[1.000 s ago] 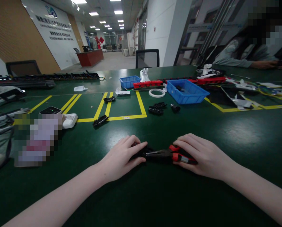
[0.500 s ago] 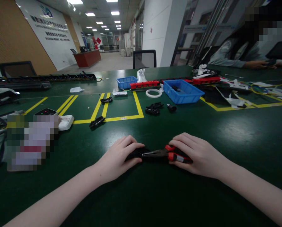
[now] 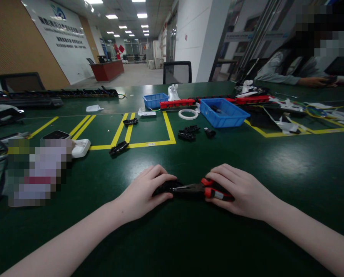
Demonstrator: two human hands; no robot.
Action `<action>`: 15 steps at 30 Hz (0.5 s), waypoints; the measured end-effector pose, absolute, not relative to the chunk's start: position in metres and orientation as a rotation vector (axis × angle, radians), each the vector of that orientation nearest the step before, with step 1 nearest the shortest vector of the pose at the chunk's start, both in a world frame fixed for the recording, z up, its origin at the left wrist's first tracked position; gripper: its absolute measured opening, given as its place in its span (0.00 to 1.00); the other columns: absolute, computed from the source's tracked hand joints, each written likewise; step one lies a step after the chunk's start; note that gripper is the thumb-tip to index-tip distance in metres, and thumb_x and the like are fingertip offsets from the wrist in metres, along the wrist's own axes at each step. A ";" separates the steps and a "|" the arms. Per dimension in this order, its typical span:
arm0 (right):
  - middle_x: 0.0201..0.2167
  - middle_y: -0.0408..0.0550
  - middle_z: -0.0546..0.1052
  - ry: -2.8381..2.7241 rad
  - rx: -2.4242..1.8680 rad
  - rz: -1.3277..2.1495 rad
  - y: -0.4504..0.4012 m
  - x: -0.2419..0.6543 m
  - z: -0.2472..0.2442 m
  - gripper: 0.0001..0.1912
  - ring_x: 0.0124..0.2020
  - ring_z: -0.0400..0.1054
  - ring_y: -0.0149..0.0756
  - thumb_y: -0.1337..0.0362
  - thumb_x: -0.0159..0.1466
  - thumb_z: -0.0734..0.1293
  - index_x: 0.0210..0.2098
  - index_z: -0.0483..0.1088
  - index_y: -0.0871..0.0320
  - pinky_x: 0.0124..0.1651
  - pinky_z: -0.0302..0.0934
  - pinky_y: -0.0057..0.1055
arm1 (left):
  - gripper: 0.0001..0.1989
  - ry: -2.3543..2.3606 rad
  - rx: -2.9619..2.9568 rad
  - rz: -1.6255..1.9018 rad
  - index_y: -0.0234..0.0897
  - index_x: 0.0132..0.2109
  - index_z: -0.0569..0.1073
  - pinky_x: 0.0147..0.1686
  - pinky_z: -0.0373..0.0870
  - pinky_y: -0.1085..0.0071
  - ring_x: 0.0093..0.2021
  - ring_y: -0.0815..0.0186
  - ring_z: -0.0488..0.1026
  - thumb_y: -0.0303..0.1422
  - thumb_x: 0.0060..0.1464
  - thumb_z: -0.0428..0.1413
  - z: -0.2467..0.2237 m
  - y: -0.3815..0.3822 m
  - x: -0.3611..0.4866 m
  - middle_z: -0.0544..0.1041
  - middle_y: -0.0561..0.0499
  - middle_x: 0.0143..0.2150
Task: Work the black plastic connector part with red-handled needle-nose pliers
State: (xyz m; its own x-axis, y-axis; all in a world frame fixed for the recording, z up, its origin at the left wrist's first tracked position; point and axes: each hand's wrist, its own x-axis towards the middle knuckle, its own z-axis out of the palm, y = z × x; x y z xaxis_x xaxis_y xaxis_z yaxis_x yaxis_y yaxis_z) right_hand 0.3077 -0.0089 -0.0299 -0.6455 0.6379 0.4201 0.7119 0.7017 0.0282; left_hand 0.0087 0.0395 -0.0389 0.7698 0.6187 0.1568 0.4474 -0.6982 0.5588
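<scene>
Red-and-black long-nose pliers (image 3: 191,188) lie across the space between my hands, jaws pointing left. My right hand (image 3: 232,184) is closed around their handles. Low over the green table (image 3: 172,238), my left hand (image 3: 150,184) pinches a small black plastic part (image 3: 164,187) between thumb and fingers. The tips of the pliers meet this part at its right end; whether they grip it I cannot tell. Much of the black part is hidden by my left fingers.
Beyond my hands lie several black plastic pieces (image 3: 186,134), a white ring (image 3: 188,114) and a blue bin (image 3: 224,113). A smaller blue bin (image 3: 155,100) stands farther back. To the left is a white case (image 3: 81,148). Across the table at right a person's sleeve (image 3: 278,69) shows.
Both hands, the pliers and the black part stay almost where they were. The whole view has shifted very slightly.
</scene>
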 end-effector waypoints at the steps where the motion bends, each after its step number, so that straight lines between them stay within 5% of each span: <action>1: 0.41 0.55 0.75 -2.526 -1.049 -0.267 -0.009 0.308 -0.031 0.16 0.38 0.70 0.39 0.57 0.65 0.66 0.47 0.70 0.61 0.36 0.69 0.33 | 0.19 0.799 2.462 0.459 0.44 0.59 0.67 0.47 0.70 0.60 0.49 0.59 0.68 0.30 0.62 0.57 -0.039 0.040 0.009 0.69 0.48 0.51; 15: 0.41 0.55 0.76 -2.551 -1.047 -0.294 -0.008 0.311 -0.026 0.16 0.39 0.71 0.39 0.57 0.65 0.66 0.47 0.70 0.62 0.38 0.69 0.34 | 0.19 0.808 2.458 0.464 0.43 0.58 0.68 0.47 0.71 0.59 0.49 0.59 0.69 0.29 0.61 0.57 -0.038 0.039 0.009 0.70 0.48 0.51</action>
